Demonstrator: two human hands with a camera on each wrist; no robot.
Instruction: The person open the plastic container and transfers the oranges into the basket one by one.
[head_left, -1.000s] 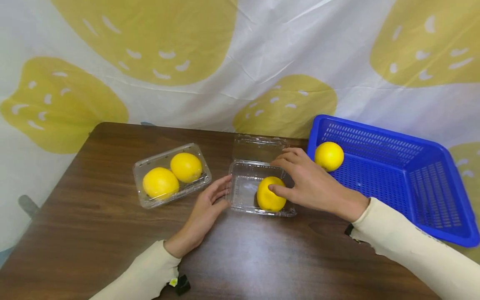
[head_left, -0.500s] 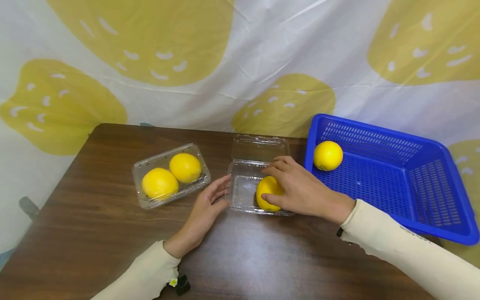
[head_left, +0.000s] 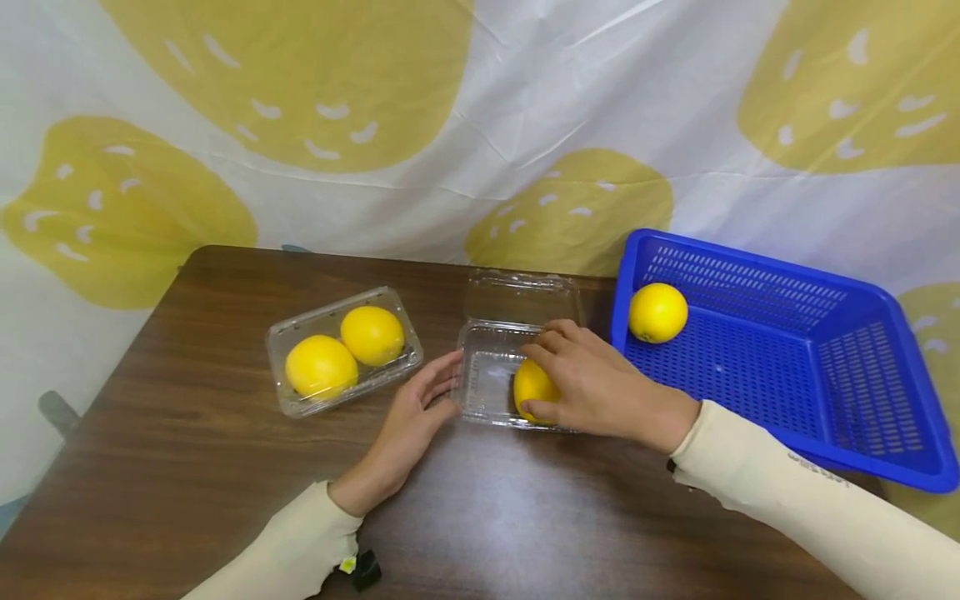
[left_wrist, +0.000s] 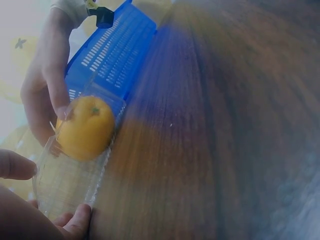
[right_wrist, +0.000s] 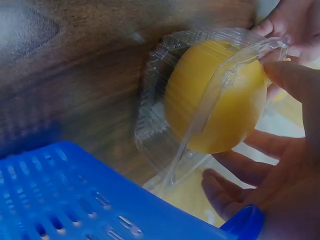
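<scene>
A clear plastic clamshell box (head_left: 487, 379) lies on the table with its lid (head_left: 521, 298) folded back. Inside its right half sits an orange (head_left: 529, 390), yellowish in the head view; the left wrist view shows the stem mark on this orange (left_wrist: 87, 130). My right hand (head_left: 603, 383) holds the orange, thumb on the near side and fingers curved over the far side. That hand hides part of the fruit and the box's right end. My left hand (head_left: 405, 429) steadies the left end of the box, fingertips and thumb against its wall.
Left of the hands, another clamshell box (head_left: 288, 400) with its lid down contains two oranges (head_left: 321, 367). A blue plastic basket (head_left: 817, 271) stands at the right with one orange (head_left: 657, 313) in it. Behind the brown table (head_left: 225, 467) hangs a patterned cloth (head_left: 360, 217).
My right hand has moved left and slightly down, closing its fingers around the orange in the box. The left hand stays at the box's left end.
</scene>
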